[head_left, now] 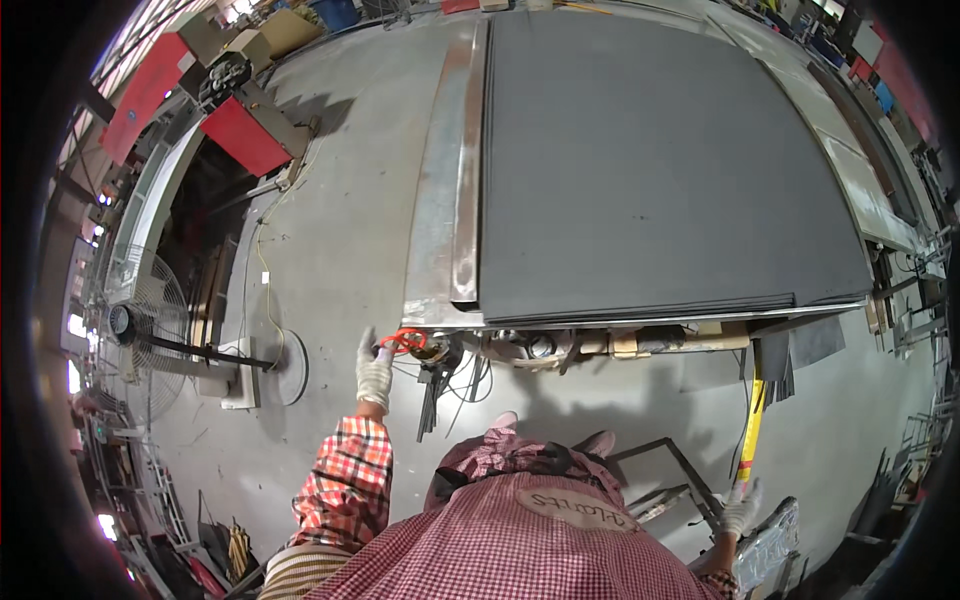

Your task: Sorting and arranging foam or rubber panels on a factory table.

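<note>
At the lower right, I see a long yellow strip point(752, 428) with red marks, its lower end by the loosely spread right hand point(740, 508). Left of centre, a red loop point(408, 341) sits by the partly open left hand point(374, 378); I cannot tell either grip. Upper right, grey sheets point(650, 170) lie stacked.

The person's left forearm point(348, 470) stretches forward, its gloved left hand point(374, 378) pointing ahead; the gloved right hand point(741, 510) sits lower, out to the side, fingers point(757, 490) forward.

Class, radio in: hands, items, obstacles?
Left hand at red loops, grip unclear. Right hand by yellow strip, hold unclear. Black frame near right hand.
</note>
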Available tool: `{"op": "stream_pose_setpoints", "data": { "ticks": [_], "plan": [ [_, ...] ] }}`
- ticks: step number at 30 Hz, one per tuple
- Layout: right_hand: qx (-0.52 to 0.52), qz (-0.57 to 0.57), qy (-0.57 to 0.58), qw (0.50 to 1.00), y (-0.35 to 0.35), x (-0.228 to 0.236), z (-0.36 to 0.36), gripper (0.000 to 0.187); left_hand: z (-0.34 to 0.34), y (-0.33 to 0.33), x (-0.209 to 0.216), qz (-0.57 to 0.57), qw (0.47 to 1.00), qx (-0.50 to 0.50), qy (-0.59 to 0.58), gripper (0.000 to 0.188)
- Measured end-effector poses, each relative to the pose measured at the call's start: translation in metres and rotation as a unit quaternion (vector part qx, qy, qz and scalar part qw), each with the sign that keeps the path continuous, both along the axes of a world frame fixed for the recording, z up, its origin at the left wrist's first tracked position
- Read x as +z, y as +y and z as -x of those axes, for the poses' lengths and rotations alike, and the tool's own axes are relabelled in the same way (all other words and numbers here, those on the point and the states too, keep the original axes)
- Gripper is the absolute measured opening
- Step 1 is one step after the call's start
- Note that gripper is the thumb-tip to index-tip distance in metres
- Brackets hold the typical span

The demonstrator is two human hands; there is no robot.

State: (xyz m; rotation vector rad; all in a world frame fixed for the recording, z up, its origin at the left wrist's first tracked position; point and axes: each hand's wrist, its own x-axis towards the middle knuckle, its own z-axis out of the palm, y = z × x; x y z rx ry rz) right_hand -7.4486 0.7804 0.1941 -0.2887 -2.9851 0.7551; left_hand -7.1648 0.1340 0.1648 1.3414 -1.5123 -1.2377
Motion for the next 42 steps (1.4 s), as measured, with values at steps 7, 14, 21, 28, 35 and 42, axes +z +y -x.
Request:
{"op": "stream_pose_setpoints", "data": {
  "ticks": [7,14,21,28,35,42],
  "plan": [
    [0.143,-0.068,-0.117,0.980,-0.099,0.011,-0.042,0.048,-0.003,-0.019,0.018,-0.162,0.960,-0.216,-0.070,0.032],
    [0.114,0.090,-0.257,0.955,-0.049,-0.050,-0.072,0.029,-0.018,0.027,0.003,-0.041,0.979,-0.199,-0.007,0.061],
    [0.593,-0.147,-0.164,0.774,0.027,-0.121,-0.040,0.018,-0.104,0.116,-0.102,-0.394,0.846,-0.340,-0.119,0.043],
    [0.633,-0.077,-0.241,0.731,-0.119,-0.102,-0.039,0.005,-0.242,0.149,-0.182,-0.353,0.850,-0.263,-0.291,0.032],
    [0.635,-0.032,-0.284,0.718,-0.231,-0.139,-0.091,0.022,-0.273,0.101,-0.146,-0.384,0.896,-0.103,-0.198,0.025],
    [0.554,-0.055,-0.384,0.736,-0.366,-0.181,-0.192,0.042,-0.279,-0.002,-0.104,-0.418,0.857,-0.248,-0.171,0.023]
  ]
}}
